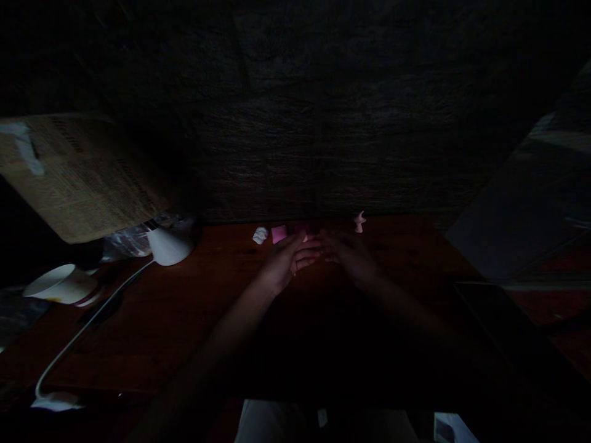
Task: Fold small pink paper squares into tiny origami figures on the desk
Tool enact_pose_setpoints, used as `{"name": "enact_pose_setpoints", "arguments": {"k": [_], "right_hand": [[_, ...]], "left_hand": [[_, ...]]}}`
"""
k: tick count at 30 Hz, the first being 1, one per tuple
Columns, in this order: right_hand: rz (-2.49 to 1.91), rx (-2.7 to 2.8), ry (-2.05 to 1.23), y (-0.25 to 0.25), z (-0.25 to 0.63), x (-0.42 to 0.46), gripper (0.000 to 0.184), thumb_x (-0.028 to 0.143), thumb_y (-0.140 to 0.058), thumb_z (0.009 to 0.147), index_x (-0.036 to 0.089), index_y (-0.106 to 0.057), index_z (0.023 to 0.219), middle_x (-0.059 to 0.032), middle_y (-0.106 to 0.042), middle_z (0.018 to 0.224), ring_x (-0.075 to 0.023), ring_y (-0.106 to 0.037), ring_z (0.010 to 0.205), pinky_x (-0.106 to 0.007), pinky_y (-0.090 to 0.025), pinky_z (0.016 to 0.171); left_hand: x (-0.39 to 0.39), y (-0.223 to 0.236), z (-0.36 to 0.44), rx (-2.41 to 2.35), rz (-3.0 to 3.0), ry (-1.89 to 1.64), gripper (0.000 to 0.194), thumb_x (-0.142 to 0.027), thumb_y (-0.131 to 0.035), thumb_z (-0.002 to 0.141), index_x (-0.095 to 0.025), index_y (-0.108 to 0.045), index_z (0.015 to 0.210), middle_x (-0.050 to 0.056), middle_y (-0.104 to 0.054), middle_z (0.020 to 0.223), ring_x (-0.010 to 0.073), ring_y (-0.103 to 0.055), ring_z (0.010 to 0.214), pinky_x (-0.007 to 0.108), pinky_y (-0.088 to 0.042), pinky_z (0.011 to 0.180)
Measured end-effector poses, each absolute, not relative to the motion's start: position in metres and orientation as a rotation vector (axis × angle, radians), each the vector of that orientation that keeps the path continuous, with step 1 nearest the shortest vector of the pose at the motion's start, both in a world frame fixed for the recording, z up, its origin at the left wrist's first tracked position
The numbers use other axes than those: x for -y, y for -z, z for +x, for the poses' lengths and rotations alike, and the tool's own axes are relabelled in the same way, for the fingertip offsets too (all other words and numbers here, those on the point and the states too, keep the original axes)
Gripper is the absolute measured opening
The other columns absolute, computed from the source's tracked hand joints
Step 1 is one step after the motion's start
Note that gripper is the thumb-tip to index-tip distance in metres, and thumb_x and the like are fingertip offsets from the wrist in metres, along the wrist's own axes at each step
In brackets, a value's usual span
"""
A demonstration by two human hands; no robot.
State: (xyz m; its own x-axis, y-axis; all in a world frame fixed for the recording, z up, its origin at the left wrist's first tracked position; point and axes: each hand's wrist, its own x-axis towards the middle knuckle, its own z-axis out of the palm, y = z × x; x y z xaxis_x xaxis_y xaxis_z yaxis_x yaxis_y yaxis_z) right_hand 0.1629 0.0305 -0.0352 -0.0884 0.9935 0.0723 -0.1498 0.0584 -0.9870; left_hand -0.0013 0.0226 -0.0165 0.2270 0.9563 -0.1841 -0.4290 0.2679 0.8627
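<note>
In the dim head view, my left hand (287,257) is over the back part of the wooden table, its fingers stretched towards the right and slightly apart. My right hand (351,257) meets it from the other side, fingertips close to or touching the left ones. Motion and shadow blur its fingers. Whether something small lies between the hands, I cannot tell. Just behind my left hand lies a pink square piece (279,234), with a white crumpled lump (260,235) to its left. A small pale pink figure (359,222) stands upright beyond my right hand.
A white cone-shaped lamp head (170,246) with a white cable (99,312) is on the table's left side. Near it are a paper cup (64,286) lying tilted, clear plastic (127,243) and a cardboard box (83,178). A dark flat panel (503,314) is at the right; a dark textured wall rises behind.
</note>
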Motion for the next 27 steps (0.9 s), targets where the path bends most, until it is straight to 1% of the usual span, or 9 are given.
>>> {"name": "enact_pose_setpoints", "arguments": {"k": [3,6,9,12,13,17,21,24,27], "right_hand": [[-1.013,1.171,-1.334,0.036,0.162,-0.031,0.046,0.066,-0.083,0.072,0.022,-0.08,0.086,-0.0086,-0.082,0.091,-0.0194,-0.074,0.076,-0.028,-0.055,0.061],[-1.034,1.163,-1.358,0.038,0.163,-0.032,0.044,0.064,-0.083,0.073,0.022,-0.08,0.086,-0.0088,-0.082,0.09,-0.0185,-0.073,0.074,-0.028,-0.054,0.061],[-1.044,1.168,-1.37,0.039,0.164,-0.033,0.042,0.062,-0.083,0.074,0.022,-0.078,0.085,-0.0087,-0.081,0.088,-0.0185,-0.072,0.074,-0.029,-0.055,0.063],[-1.027,1.179,-1.376,0.039,0.164,-0.033,0.044,0.063,-0.083,0.073,0.021,-0.077,0.083,-0.0078,-0.08,0.086,-0.018,-0.071,0.075,-0.029,-0.055,0.064],[-1.027,1.18,-1.378,0.039,0.164,-0.032,0.045,0.064,-0.083,0.072,0.021,-0.077,0.082,-0.0073,-0.079,0.085,-0.0179,-0.071,0.074,-0.029,-0.055,0.064],[-1.035,1.155,-1.401,0.037,0.163,-0.032,0.044,0.064,-0.084,0.07,0.022,-0.077,0.081,-0.006,-0.079,0.082,-0.0177,-0.07,0.072,-0.029,-0.054,0.063],[-1.043,1.117,-1.446,0.036,0.162,-0.031,0.036,0.057,-0.082,0.077,0.022,-0.078,0.084,-0.0074,-0.081,0.087,-0.0182,-0.072,0.075,-0.028,-0.054,0.065],[-1.067,1.099,-1.472,0.036,0.161,-0.03,0.032,0.054,-0.08,0.082,0.022,-0.079,0.087,-0.0077,-0.081,0.087,-0.0183,-0.073,0.075,-0.029,-0.054,0.065],[-1.084,1.099,-1.473,0.035,0.161,-0.03,0.032,0.053,-0.08,0.083,0.022,-0.08,0.087,-0.0078,-0.08,0.086,-0.0181,-0.072,0.076,-0.029,-0.054,0.066]], "left_hand": [[-0.025,0.016,-0.001,-0.85,0.721,-1.096,0.042,-0.055,-0.076,0.09,-0.017,-0.063,0.076,0.002,-0.072,0.065,0.0137,-0.071,0.061,0.023,-0.056,0.061],[-0.026,0.016,-0.003,-0.861,0.689,-1.116,0.043,-0.056,-0.079,0.086,-0.018,-0.061,0.077,0.0,-0.069,0.063,0.0123,-0.068,0.057,0.023,-0.056,0.061],[-0.026,0.018,-0.004,-0.854,0.714,-1.111,0.036,-0.048,-0.084,0.084,-0.017,-0.066,0.08,0.003,-0.076,0.077,0.0116,-0.07,0.064,0.022,-0.056,0.064],[-0.024,0.019,-0.005,-0.793,0.792,-1.1,0.021,-0.028,-0.087,0.082,-0.016,-0.074,0.092,0.006,-0.081,0.097,0.013,-0.075,0.079,0.022,-0.056,0.072],[-0.023,0.02,-0.005,-0.779,0.81,-1.099,0.022,-0.022,-0.088,0.079,-0.016,-0.075,0.096,0.006,-0.082,0.1,0.0133,-0.076,0.082,0.022,-0.056,0.073],[-0.021,0.02,-0.006,-0.785,0.848,-1.123,0.031,-0.013,-0.094,0.067,-0.017,-0.076,0.093,0.002,-0.081,0.095,0.0125,-0.075,0.08,0.021,-0.055,0.072],[-0.02,0.016,-0.004,-0.829,0.869,-1.179,0.033,-0.026,-0.098,0.063,-0.016,-0.071,0.08,-0.001,-0.075,0.076,0.0106,-0.07,0.067,0.02,-0.053,0.064],[-0.02,0.011,-0.002,-0.847,0.776,-1.225,0.043,-0.044,-0.094,0.071,-0.017,-0.06,0.07,-0.006,-0.062,0.059,0.0078,-0.06,0.053,0.02,-0.05,0.056],[-0.021,0.009,-0.002,-0.832,0.715,-1.23,0.049,-0.048,-0.09,0.075,-0.019,-0.052,0.067,-0.009,-0.052,0.053,0.0056,-0.05,0.045,0.02,-0.049,0.053]]}}
